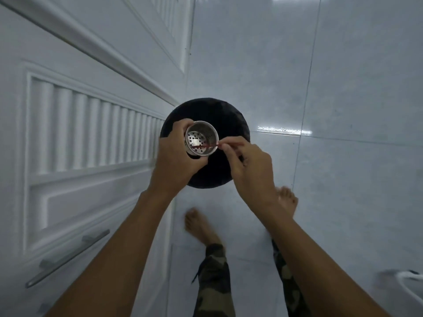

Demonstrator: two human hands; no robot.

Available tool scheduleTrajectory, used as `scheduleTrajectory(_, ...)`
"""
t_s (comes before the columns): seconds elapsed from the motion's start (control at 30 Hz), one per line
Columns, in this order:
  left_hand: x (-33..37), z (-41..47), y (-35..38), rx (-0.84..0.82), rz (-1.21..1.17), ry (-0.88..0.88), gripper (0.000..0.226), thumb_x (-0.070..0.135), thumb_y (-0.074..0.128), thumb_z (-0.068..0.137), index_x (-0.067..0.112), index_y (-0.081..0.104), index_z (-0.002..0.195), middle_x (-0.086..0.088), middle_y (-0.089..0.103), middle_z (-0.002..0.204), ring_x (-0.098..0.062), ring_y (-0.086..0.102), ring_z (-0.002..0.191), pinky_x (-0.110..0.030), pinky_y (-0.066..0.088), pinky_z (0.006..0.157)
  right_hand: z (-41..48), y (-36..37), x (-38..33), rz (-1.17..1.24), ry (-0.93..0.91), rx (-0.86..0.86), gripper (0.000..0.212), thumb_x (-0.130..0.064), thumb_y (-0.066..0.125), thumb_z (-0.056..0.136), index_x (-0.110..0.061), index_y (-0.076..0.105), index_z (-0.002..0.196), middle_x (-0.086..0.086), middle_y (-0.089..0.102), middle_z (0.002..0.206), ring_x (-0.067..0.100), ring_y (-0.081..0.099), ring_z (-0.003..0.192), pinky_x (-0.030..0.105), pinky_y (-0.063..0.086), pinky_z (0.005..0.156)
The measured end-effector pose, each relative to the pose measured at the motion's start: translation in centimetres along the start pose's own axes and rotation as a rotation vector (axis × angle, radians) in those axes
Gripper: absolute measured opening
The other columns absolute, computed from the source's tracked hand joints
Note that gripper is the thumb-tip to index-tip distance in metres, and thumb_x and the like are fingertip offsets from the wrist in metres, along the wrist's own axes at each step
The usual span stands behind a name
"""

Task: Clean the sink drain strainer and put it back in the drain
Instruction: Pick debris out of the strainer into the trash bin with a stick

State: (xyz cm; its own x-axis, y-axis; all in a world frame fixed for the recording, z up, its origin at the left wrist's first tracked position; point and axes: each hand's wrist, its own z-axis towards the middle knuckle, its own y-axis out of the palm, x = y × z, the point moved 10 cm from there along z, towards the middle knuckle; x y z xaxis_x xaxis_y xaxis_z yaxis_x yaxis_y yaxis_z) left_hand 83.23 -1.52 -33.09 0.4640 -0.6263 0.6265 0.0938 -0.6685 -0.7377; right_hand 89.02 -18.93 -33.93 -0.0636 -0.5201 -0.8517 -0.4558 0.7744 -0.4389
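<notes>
- The left hand (177, 156) grips a metal sink drain strainer (201, 139), fingers curled round its outer wall, open mouth tilted toward the camera so the perforated bottom shows.
- The right hand (248, 167) pinches a thin red stick (214, 145) between thumb and fingertips; the stick's far end reaches into the strainer cup from about 3 o'clock and lies across its holes.
- The strainer is held in the air near the frame's centre, directly above a round black bin (219, 120) standing on the tiled floor (343, 179).
- A white cabinet door (80, 138) with a slatted vent panel and a metal bar handle (68, 259) runs along the 9 o'clock side.
- Bare feet and camouflage trouser legs (214, 282) show toward 6 o'clock, beneath the forearms.
</notes>
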Motion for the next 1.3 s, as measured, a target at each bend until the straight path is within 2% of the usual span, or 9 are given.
scheduleTrajectory(0.1, -2.1, 0.1, 2.3, -0.106, 0.057, -0.030, 0.078, 0.022, 0.090, 0.071, 0.021, 0.048, 0.137, 0.004, 0.062, 0.127, -0.020, 0.061, 0.116, -0.047, 0.051, 0.102, 0.2, 0.4, 3.4, -0.017, 0.052, 0.079, 0.017, -0.028, 0.059, 0.104, -0.026, 0.074, 0.113, -0.011, 0.075, 0.101, 0.011, 0.066, 0.088, 0.032, 0.057, 0.078)
scheduleTrajectory(0.4, -4.2, 1.1, 3.5, -0.238, 0.070, -0.043, 0.083, 0.024, 0.088, 0.072, 0.022, 0.044, 0.143, 0.006, 0.063, 0.127, -0.019, 0.062, 0.116, -0.052, 0.049, 0.104, -0.2, 4.0, 4.8, -0.221, 0.040, 0.001, 0.024, -0.031, 0.052, 0.106, -0.027, 0.071, 0.120, -0.008, 0.074, 0.107, 0.009, 0.060, 0.095, 0.012, 0.045, 0.076)
scheduleTrajectory(0.5, -4.4, 1.2, 3.2, -0.240, 0.056, -0.059, 0.089, 0.025, 0.089, 0.071, 0.024, 0.041, 0.145, 0.010, 0.060, 0.129, -0.017, 0.061, 0.118, -0.052, 0.048, 0.105, -0.5, 4.0, 3.1, -0.080, -0.004, 0.046, 0.022, -0.030, 0.054, 0.104, -0.025, 0.072, 0.117, -0.010, 0.073, 0.106, 0.003, 0.058, 0.093, 0.008, 0.044, 0.077)
scheduleTrajectory(0.83, -7.2, 1.0, 3.6, -0.270, 0.098, -0.159, 0.086, 0.040, 0.089, 0.064, 0.027, 0.040, 0.134, -0.002, 0.058, 0.123, -0.025, 0.059, 0.112, -0.047, 0.056, 0.092, 1.0, 4.8, 4.6, -0.050, 0.015, -0.028, 0.021, -0.030, 0.055, 0.105, -0.023, 0.072, 0.116, -0.008, 0.073, 0.106, 0.009, 0.062, 0.096, 0.024, 0.055, 0.082)
scheduleTrajectory(0.93, -7.5, 1.1, 4.1, -0.318, 0.125, -0.126, 0.088, 0.043, 0.084, 0.064, 0.026, 0.040, 0.138, -0.002, 0.056, 0.126, -0.025, 0.056, 0.115, -0.049, 0.053, 0.097, 0.3, 7.0, 4.9, -0.100, -0.025, -0.185, 0.025, -0.034, 0.052, 0.105, -0.025, 0.072, 0.117, -0.010, 0.073, 0.107, 0.008, 0.062, 0.098, 0.027, 0.056, 0.084)
scheduleTrajectory(1.0, -7.6, 1.0, 4.3, -0.340, 0.139, -0.108, 0.087, 0.039, 0.086, 0.065, 0.029, 0.040, 0.138, -0.001, 0.055, 0.125, -0.024, 0.055, 0.115, -0.049, 0.052, 0.099, 0.5, 6.3, 5.7, -0.155, 0.030, -0.103, 0.023, -0.032, 0.053, 0.106, -0.027, 0.072, 0.117, -0.010, 0.073, 0.106, 0.009, 0.061, 0.096, 0.028, 0.056, 0.081)
scheduleTrajectory(1.1, -8.1, 1.0, 4.3, -0.342, 0.119, -0.127, 0.084, 0.034, 0.088, 0.069, 0.029, 0.043, 0.140, 0.002, 0.057, 0.123, -0.015, 0.058, 0.110, -0.031, 0.054, 0.093, 0.7, 5.5, 6.3, -0.021, 0.059, 0.020, 0.020, -0.031, 0.056, 0.105, -0.024, 0.071, 0.116, -0.010, 0.073, 0.104, 0.009, 0.063, 0.094, 0.025, 0.055, 0.079)
scheduleTrajectory(1.17, -8.5, 1.2, 4.3, -0.347, 0.074, -0.162, 0.083, 0.031, 0.088, 0.069, 0.028, 0.049, 0.142, 0.005, 0.061, 0.119, -0.005, 0.063, 0.102, -0.011, 0.051, 0.081, 0.0, 6.9, 6.5, 0.081, 0.082, -0.053, 0.019, -0.030, 0.056, 0.105, -0.023, 0.071, 0.115, -0.010, 0.073, 0.104, 0.008, 0.065, 0.097, 0.025, 0.057, 0.083)
scheduleTrajectory(1.3, -9.5, 1.1, 4.9, -0.400, 0.052, -0.208, 0.081, 0.029, 0.091, 0.069, 0.026, 0.057, 0.143, 0.002, 0.059, 0.122, -0.010, 0.060, 0.107, -0.010, 0.042, 0.081, -1.0, 6.4, 9.3, 0.106, 0.248, 0.050, 0.019, -0.027, 0.055, 0.106, -0.019, 0.070, 0.115, -0.005, 0.074, 0.103, 0.009, 0.068, 0.096, 0.031, 0.060, 0.082)
